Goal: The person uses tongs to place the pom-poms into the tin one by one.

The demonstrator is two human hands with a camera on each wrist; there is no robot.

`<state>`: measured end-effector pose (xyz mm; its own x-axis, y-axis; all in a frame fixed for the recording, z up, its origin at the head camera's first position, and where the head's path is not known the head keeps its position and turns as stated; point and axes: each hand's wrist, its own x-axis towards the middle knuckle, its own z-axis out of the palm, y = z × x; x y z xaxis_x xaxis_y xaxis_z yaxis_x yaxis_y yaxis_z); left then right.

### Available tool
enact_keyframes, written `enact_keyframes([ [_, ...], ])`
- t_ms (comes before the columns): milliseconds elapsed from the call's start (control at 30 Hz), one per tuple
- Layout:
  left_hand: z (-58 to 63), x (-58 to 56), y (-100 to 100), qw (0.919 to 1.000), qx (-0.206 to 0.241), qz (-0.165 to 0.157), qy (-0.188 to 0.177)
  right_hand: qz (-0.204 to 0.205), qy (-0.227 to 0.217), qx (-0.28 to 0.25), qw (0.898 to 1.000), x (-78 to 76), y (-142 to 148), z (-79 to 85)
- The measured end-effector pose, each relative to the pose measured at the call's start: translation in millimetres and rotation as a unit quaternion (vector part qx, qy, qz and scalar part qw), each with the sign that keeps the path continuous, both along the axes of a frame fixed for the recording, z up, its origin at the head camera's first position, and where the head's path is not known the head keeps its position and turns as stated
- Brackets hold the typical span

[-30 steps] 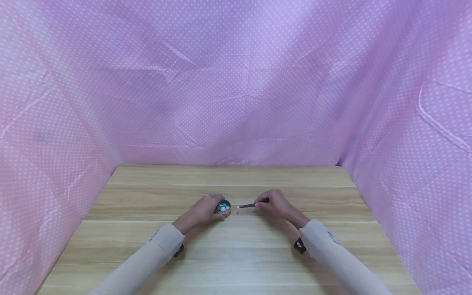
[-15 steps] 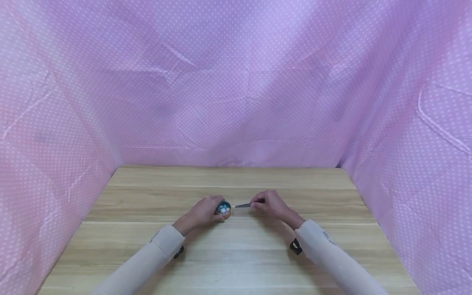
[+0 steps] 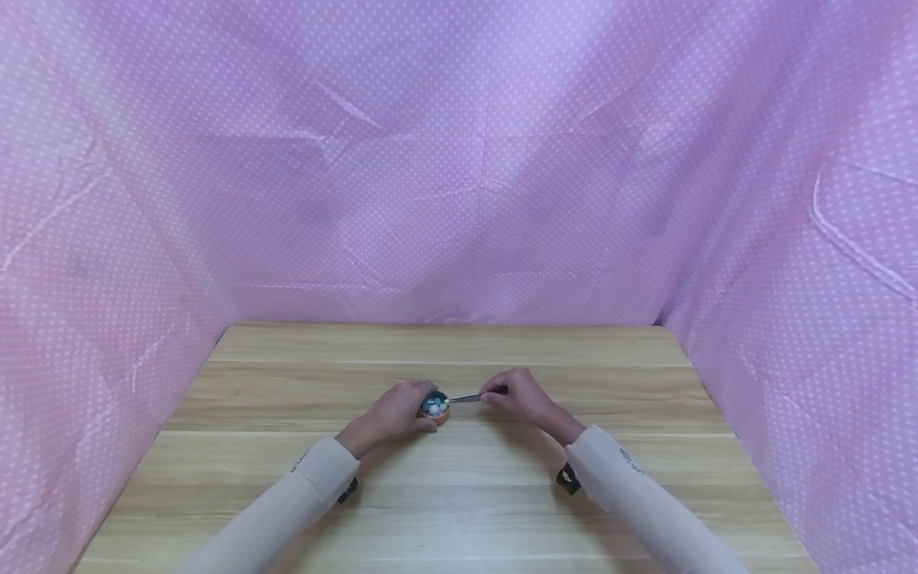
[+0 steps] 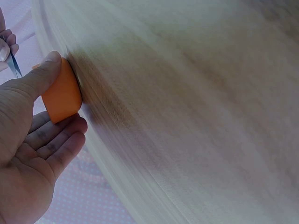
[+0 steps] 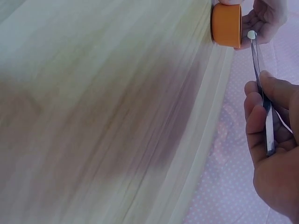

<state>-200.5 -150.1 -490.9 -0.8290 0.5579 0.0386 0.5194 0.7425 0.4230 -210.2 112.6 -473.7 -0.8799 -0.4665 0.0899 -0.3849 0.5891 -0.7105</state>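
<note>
My left hand (image 3: 393, 410) grips a small round orange container (image 4: 62, 93) that stands on the table, thumb on one side and fingers on the other. Several white and teal bead-like pieces (image 3: 433, 409) lie inside it. With my right hand (image 3: 522, 396) I pinch a pair of metal tweezers (image 5: 264, 100), pointing left. A small whitish bead (image 5: 252, 35) sits between the tweezer tips. In the head view the tips are at the container's right rim, with the bead over its opening.
The wood-grain table (image 3: 459, 510) stretches out around both hands. Pink dotted cloth (image 3: 445, 159) hangs behind the table and along both sides. Dark bands (image 3: 568, 479) show under both sleeve cuffs.
My right hand has moved left, carrying the tweezers and the bead from beside the container to above its right rim. The left hand and the container have stayed in place.
</note>
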Motion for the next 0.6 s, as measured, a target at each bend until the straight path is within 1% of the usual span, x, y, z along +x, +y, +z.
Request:
enact_keyframes([
  [300, -1.2, -0.3, 0, 1.0000, -0.006, 0.000, 0.000, -0.010, -0.011, 0.017, 1.000, 1.9, -7, -0.1],
  [600, -1.5, -0.2, -1, 0.9999, -0.011, 0.001, -0.001, -0.013, -0.018, 0.014, 1.000, 4.4, -11, 0.7],
])
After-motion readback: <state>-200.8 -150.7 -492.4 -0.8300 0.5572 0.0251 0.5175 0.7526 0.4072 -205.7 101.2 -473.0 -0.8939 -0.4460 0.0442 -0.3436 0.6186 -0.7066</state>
